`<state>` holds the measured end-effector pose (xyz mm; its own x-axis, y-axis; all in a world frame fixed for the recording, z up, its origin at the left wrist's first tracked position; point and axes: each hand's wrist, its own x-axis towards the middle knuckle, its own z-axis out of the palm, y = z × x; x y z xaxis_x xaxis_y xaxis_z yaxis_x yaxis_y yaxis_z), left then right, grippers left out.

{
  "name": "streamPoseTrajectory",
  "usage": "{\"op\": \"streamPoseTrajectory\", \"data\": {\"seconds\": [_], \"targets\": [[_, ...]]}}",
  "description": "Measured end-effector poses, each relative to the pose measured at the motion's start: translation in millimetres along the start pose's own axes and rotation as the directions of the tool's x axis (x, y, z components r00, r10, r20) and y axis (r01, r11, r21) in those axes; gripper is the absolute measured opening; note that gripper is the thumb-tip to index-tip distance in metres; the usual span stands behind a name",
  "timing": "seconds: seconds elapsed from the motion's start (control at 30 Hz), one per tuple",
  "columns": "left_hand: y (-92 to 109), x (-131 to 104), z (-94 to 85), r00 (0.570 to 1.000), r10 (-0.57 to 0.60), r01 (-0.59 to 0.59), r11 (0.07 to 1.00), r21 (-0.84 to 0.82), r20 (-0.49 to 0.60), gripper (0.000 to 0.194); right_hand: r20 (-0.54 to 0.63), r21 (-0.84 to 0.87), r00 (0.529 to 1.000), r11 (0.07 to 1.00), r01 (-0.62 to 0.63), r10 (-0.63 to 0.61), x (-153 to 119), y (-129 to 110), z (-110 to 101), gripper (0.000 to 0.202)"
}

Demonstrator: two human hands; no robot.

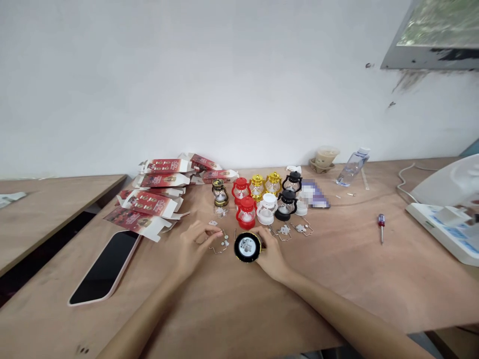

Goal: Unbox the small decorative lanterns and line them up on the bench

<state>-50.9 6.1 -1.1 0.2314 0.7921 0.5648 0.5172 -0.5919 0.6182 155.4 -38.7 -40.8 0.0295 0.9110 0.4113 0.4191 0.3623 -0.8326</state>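
A small lantern [247, 247] lies tipped in my right hand [272, 254], its round black base with a pale centre facing me. The fingers wrap its far right side. Just left of it, my left hand [196, 245] has thumb and forefinger brought together in a pinch; whatever they hold is too small to make out. Bent wire pieces [218, 251] with little white parts lie by those fingertips. Beyond both hands stand several mini lanterns: red [246, 213], white [267, 209], black [286, 205], gold [273, 183] and a bronze one [220, 193] a little apart.
Opened red-and-white boxes [149, 204] are heaped at the left, behind a phone [107, 269]. Rightward are a purple packet [317, 195], a lidded cup [326, 157], a water bottle [352, 167], a screwdriver [381, 227] and a white power strip [441, 234]. A wall [224, 85] borders the table's back.
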Motion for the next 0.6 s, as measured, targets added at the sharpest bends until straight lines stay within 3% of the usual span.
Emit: {"op": "streamPoseTrajectory", "data": {"seconds": [0.07,0.13,0.3,0.47,0.6], "targets": [[12.5,-3.2,1.2,0.990,0.056,-0.066,0.996,-0.067,-0.131,0.014,-0.008,-0.028,1.000,1.000,0.001,-0.001,-0.7,-0.6,1.4,0.034],[23.4,-7.9,2.7,0.973,0.136,-0.154,0.984,-0.089,-0.185,0.008,-0.010,-0.042,1.000,0.999,-0.009,0.009,-1.0,-1.4,2.8,0.036],[36.5,-20.2,6.4,0.913,0.401,-0.402,0.915,-0.008,-0.077,0.011,0.003,-0.056,1.000,0.998,-0.012,0.012,-1.7,-3.7,5.6,0.036],[34.7,-21.6,6.1,0.914,0.405,-0.395,0.905,0.159,-0.031,0.015,0.029,-0.042,0.999,0.998,0.046,-0.045,-4.4,-4.5,8.8,0.041],[37.0,-17.5,3.6,0.921,0.390,-0.387,0.907,0.166,0.014,0.015,0.033,-0.033,0.999,0.999,0.021,-0.019,-4.9,-5.1,8.9,0.044]]}}
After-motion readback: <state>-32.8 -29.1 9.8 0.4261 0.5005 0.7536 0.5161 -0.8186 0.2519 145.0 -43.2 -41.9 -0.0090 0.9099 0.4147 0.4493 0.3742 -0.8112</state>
